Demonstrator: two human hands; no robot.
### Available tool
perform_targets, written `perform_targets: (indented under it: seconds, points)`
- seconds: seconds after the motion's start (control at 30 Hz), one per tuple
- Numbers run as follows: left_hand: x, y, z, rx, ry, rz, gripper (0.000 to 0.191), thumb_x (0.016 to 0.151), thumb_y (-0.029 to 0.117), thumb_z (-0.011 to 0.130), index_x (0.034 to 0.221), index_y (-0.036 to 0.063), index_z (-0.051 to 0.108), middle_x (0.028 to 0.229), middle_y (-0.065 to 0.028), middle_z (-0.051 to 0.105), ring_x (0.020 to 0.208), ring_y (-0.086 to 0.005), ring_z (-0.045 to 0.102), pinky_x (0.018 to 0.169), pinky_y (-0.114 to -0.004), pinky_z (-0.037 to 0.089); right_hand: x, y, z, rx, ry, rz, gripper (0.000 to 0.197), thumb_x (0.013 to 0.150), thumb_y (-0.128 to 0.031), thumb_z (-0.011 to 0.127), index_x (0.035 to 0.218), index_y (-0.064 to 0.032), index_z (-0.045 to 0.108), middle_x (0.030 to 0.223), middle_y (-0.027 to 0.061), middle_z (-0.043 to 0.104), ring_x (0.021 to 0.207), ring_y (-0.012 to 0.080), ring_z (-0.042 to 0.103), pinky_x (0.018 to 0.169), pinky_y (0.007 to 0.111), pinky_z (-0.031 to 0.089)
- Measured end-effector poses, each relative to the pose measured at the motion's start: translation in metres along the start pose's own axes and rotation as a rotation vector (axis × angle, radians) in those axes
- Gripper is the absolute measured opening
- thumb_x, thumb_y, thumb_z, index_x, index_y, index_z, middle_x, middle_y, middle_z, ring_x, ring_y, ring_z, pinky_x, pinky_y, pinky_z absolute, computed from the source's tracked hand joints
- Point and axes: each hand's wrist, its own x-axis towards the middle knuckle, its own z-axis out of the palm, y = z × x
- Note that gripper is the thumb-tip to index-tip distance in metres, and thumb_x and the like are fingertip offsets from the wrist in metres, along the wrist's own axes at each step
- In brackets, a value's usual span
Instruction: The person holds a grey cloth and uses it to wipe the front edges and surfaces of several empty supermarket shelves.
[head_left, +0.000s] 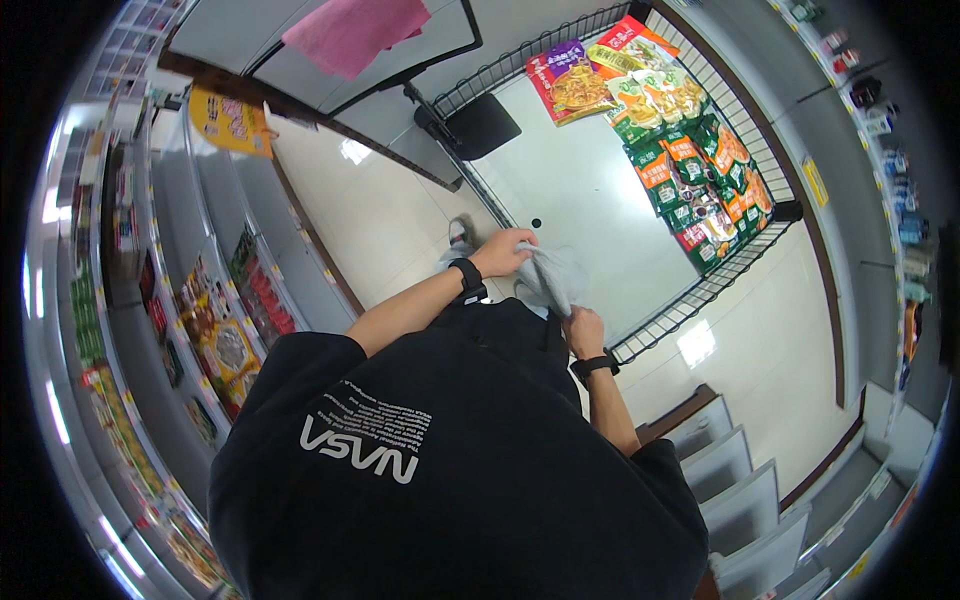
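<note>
My left hand (507, 253) grips one edge of a grey cloth (553, 277), which hangs bunched in front of my waist. The other end of the cloth is held in my right hand (584, 331), lower and to the right. Both wrists wear black bands. Just beyond the cloth lies the white surface of a wire-sided display bin (592, 202). Green and orange food packets (701, 184) are laid in rows along its right side, with pale green packets (652, 97) and a purple and red packet (571, 82) at the far end.
A pink cloth (356, 34) lies on a grey panel at the upper left. Shelves with packaged goods (225, 345) run along the left, and more shelving (840, 150) stands on the right. White shelf panels (750, 487) stand at the lower right. A black flap (482, 127) sits in the bin's corner.
</note>
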Motion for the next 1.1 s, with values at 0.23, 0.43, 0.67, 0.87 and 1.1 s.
perform_targets:
  seconds: [0.23, 0.43, 0.67, 0.87, 1.1]
  points:
    - [0.038, -0.009, -0.044, 0.001, -0.271, 0.014, 0.019, 0.078, 0.013, 0.058, 0.094, 0.0019, 0.056, 0.086, -0.0167, 0.061, 0.085, -0.0309, 0.06, 0.077, -0.037, 0.045, 0.018, -0.037, 0.016, 0.064, 0.206, 0.167, 0.012, 0.072, -0.009, 0.055, 0.079, -0.002, 0.061, 0.074, 0.0214, 0.06, 0.073, 0.0393, 0.058, 0.064, 0.047, 0.045]
    - [0.071, -0.07, -0.106, 0.045, -0.435, 0.084, 0.018, 0.079, 0.012, 0.059, 0.094, 0.0024, 0.056, 0.085, -0.0149, 0.061, 0.082, -0.0252, 0.06, 0.075, -0.034, 0.045, 0.072, -0.096, 0.027, 0.027, 0.328, 0.263, 0.02, 0.071, -0.004, 0.051, 0.086, -0.0037, 0.064, 0.079, 0.0188, 0.062, 0.074, 0.0357, 0.06, 0.066, 0.045, 0.047]
    - [0.096, -0.125, -0.179, -0.058, -0.261, -0.01, 0.015, 0.078, 0.007, 0.06, 0.091, 0.0009, 0.057, 0.082, -0.0062, 0.061, 0.078, -0.0135, 0.056, 0.073, -0.028, 0.045, 0.153, -0.158, 0.05, 0.007, 0.399, 0.304, 0.01, 0.076, -0.008, 0.048, 0.073, -0.0056, 0.057, 0.074, 0.0154, 0.061, 0.071, 0.0332, 0.06, 0.062, 0.044, 0.048]
    - [0.101, -0.136, -0.232, -0.015, -0.012, -0.156, 0.015, 0.078, 0.007, 0.059, 0.092, 0.0013, 0.06, 0.085, -0.0104, 0.063, 0.082, -0.0196, 0.059, 0.075, -0.031, 0.046, 0.221, -0.19, 0.064, -0.031, 0.417, 0.224, 0.012, 0.077, -0.009, 0.048, 0.072, -0.0052, 0.059, 0.069, 0.0157, 0.061, 0.065, 0.033, 0.061, 0.057, 0.043, 0.049]
    - [0.067, -0.097, -0.271, 0.098, 0.208, -0.019, 0.017, 0.079, 0.009, 0.057, 0.094, -0.0001, 0.058, 0.083, -0.0116, 0.062, 0.079, -0.02, 0.058, 0.074, -0.031, 0.045, 0.283, -0.227, 0.081, 0.023, 0.461, 0.148, 0.01, 0.075, -0.009, 0.05, 0.074, -0.0052, 0.059, 0.071, 0.0154, 0.062, 0.068, 0.0311, 0.063, 0.059, 0.043, 0.05]
